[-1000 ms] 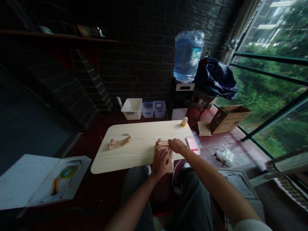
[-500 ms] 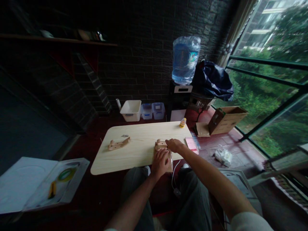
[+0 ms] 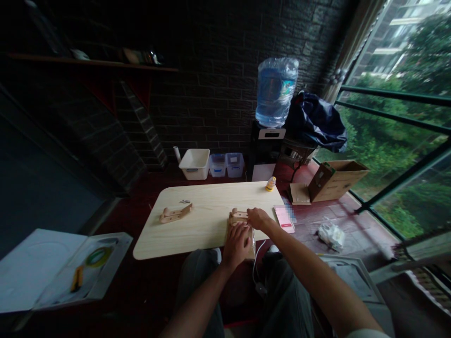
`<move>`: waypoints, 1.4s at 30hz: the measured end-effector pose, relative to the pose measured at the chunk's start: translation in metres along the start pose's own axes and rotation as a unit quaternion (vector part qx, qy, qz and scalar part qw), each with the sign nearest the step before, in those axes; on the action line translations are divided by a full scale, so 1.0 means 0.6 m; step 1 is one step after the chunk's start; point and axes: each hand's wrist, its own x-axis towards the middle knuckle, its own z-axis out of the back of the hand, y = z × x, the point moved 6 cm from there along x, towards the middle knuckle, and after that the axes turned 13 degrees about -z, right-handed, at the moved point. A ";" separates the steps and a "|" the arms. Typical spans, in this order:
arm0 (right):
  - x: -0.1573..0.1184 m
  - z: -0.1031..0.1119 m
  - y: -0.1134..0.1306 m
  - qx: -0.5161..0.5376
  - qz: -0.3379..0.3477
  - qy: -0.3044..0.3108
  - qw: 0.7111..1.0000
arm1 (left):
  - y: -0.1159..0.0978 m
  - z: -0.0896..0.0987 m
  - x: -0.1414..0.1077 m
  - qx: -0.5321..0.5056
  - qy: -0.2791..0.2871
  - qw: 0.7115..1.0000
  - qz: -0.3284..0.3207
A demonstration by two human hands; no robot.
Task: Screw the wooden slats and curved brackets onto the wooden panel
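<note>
My left hand [image 3: 237, 241] lies palm down, fingers extended, on a brown flat piece [image 3: 251, 252] wrapped partly in clear plastic at the table's front edge. Just beyond it, my right hand [image 3: 259, 219] has its fingers closed on the right end of a small wooden piece [image 3: 240, 214] with a rounded knob and dark holes. The fingertips are partly hidden. A similar wooden piece [image 3: 176, 213] with an angled end rests on the left half of the pale table [image 3: 207, 202]. Behind that piece lie some small dark parts [image 3: 184, 201], too small to name.
A yellow-capped bottle [image 3: 270, 184] stands near the far right corner. Pink paper [image 3: 283, 219] lies at the right edge. On the left is an open white case [image 3: 105, 281]. Bins [image 3: 196, 164], a water dispenser [image 3: 269, 145] and a cardboard box [image 3: 334, 180] stand beyond the table.
The whole view has shifted slightly, so things appear a little lower and further right. Both hands keep nearly the same place on the table and the same hold.
</note>
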 end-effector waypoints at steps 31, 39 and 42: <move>-0.016 0.018 -0.007 0.018 0.004 0.014 1.000 | -0.004 0.001 0.003 -0.014 0.005 1.000 0.004; -0.005 0.024 -0.005 0.030 0.014 0.025 0.999 | -0.004 0.003 0.003 -0.017 0.011 1.000 0.006; -0.002 0.018 -0.010 0.032 -0.003 0.022 0.999 | -0.003 0.002 0.004 -0.014 0.013 1.000 0.005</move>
